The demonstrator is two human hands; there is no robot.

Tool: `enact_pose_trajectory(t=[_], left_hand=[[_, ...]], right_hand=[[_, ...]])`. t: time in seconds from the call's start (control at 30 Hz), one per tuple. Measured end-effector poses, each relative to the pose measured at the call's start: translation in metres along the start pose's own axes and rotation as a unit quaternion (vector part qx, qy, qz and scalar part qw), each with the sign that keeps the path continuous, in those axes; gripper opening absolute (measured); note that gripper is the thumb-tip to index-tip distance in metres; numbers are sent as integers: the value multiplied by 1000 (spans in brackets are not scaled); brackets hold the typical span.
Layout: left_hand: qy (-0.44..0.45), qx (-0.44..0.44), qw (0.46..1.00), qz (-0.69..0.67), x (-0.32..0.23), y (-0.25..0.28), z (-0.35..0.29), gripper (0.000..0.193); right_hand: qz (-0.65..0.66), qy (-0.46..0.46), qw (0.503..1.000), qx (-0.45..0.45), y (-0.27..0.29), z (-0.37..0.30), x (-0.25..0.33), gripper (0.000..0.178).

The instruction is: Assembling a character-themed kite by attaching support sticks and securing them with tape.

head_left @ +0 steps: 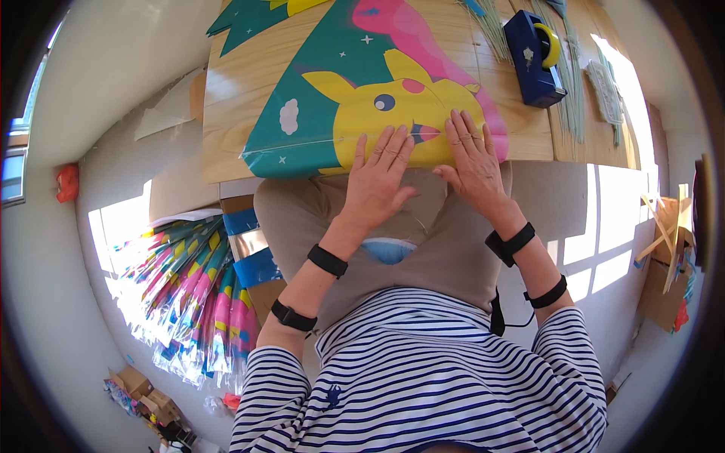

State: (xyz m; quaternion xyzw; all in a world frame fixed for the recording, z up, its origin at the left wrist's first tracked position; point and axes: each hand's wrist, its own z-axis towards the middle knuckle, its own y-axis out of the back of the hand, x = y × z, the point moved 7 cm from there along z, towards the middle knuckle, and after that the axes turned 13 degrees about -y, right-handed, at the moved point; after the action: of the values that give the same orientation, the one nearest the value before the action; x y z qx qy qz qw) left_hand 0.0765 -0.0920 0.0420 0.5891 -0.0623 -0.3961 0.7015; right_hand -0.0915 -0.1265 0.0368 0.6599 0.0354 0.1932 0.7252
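Printed sheet [291, 94] lies on wooden table [230, 102]; I see left hand [380, 175] and right hand [476, 160] flat on it, wide, fingers straight; 1 blue tape dispenser [526, 66] beyond.

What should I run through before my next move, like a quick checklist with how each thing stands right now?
1. Left hand flat on the printed sheet: ok, fingers extended near its front edge.
2. Right hand flat on the sheet: ok, fingers on its right part.
3. A hand free to pick something up: not ok, both rest on the sheet.
4. Front edge of the sheet fastened down: cannot tell, the hands partly cover it.
5. Tape dispenser apart from the sheet: ok, it is to the right, with a yellow roll in it.
6. Thin rods off the sheet: ok, they lie to its right.
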Motion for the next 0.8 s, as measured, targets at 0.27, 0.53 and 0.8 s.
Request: enact_pose_trajectory(t=[0.27,0.53,0.8], left_hand=[[74,14,997,17,27,11,-55,89],[109,-37,992,46,54,43,-76,81],[89,-12,993,75,60,45,-75,76]], right_hand=[[48,105,993,36,-41,18,87,83],[41,104,991,70,-38,22,91,87],[41,99,991,86,-37,26,94,89]])
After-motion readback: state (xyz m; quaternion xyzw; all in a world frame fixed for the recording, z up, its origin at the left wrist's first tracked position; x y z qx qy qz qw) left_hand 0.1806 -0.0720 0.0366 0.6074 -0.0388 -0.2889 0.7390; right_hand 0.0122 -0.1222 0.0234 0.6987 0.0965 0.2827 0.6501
